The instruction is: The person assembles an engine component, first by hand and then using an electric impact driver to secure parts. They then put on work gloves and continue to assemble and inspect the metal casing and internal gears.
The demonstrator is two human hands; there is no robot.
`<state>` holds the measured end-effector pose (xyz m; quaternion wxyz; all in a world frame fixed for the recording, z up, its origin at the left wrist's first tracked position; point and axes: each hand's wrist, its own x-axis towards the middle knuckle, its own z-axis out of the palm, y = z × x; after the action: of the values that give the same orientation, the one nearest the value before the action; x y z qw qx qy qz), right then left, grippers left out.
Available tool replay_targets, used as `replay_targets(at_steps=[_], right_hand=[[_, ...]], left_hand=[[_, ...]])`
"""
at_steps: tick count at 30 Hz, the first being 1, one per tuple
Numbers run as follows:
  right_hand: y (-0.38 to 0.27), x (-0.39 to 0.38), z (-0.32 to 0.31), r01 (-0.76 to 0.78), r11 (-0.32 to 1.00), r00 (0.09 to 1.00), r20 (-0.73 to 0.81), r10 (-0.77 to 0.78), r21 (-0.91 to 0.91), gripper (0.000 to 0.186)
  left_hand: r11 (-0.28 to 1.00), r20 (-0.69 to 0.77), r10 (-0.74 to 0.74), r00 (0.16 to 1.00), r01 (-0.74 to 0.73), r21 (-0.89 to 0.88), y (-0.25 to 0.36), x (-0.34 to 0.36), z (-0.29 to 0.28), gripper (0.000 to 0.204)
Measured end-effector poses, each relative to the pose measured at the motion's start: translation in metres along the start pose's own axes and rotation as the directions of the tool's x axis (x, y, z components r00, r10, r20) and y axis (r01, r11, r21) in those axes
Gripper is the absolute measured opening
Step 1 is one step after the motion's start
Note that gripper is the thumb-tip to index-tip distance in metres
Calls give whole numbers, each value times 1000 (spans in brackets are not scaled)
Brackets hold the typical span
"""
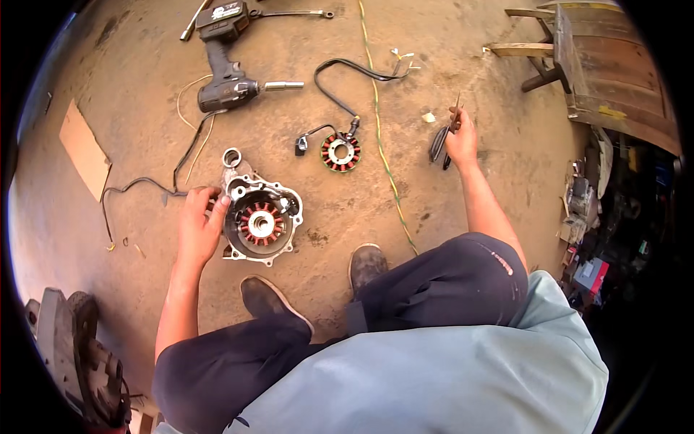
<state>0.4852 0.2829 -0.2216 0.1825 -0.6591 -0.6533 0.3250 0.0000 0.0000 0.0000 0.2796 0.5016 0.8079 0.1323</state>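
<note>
My left hand [196, 226] is closed on the left rim of a metal engine cover [290, 235], thumb along the edge and fingers on its outer side. Inside the cover sits a stator [262, 223] with copper-red windings around a pale hub. Off to the right, my right hand [463, 141] grips a pair of pliers [438, 145] with black handles, their thin dark tip pointing away from me; the hand hides their middle. Between the hands, farther out, a second stator [340, 153] lies on the floor with a black cable [323, 81] and a connector [301, 146] attached.
A cordless impact wrench [224, 90] with a socket lies beyond the cover, near a spanner [293, 14]. A green-yellow wire [379, 130] crosses the floor. Cardboard [83, 150] lies left, an engine part [65, 347] lower left. A wooden bench [614, 65] stands far right, above clutter.
</note>
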Motion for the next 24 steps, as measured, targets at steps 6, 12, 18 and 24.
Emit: replay_targets(at_steps=[6,12,18,24], right_hand=[[81,51,-133,48,808,988,-93,-125,-587,69],[44,72,-205,95,725,993,120,-17,-682,67],[-41,108,-197,169,805,941,336,40,-568,44],[-16,99,-134,402,756,866,484,-130,-517,24]], left_hand=[[945,-52,264,963,-269,-187,24,33,110,35],[950,40,147,988,-130,-286,46,36,121,29],[966,51,157,986,-143,-215,60,42,108,30],[997,102,60,993,-56,-47,77,43,94,45]])
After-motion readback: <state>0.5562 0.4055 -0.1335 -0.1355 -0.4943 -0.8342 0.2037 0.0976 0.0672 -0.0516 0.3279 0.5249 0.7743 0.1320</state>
